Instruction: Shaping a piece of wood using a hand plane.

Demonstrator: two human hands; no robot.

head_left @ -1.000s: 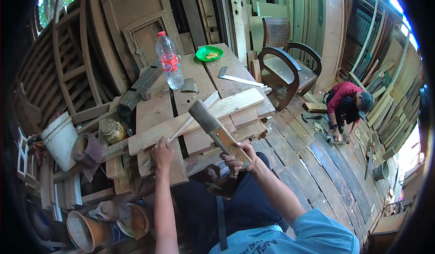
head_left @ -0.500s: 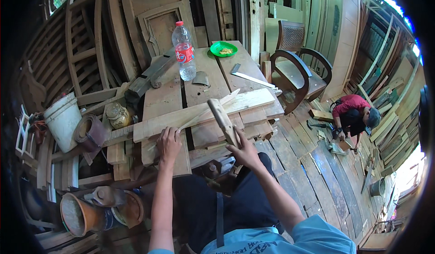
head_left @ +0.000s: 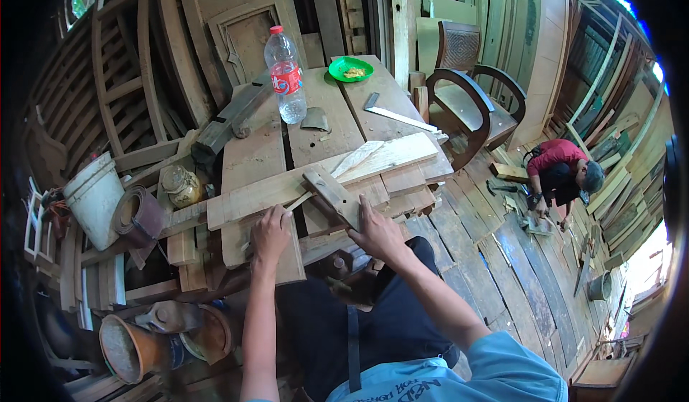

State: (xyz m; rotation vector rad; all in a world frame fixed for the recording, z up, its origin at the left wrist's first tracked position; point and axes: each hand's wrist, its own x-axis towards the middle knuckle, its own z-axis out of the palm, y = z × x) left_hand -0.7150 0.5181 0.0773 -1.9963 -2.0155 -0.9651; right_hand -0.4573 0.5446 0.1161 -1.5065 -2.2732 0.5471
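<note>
Left hand (head_left: 270, 235) grasps a strip (head_left: 300, 200) by the plank's near edge (head_left: 240, 217), apart from the right hand (head_left: 380, 233) gripping a wooden block (head_left: 334, 195).

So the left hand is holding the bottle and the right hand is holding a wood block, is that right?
Not quite: the left hand holds a thin stick, not the bottle. The head view shows the bottle standing on the table. The right hand does hold a wood block.

From the board (head_left: 276, 192) on the table (head_left: 251, 151), a bottle (head_left: 289, 81) is standing at eleven o'clock, a square (head_left: 400, 118) lying at two.
</note>
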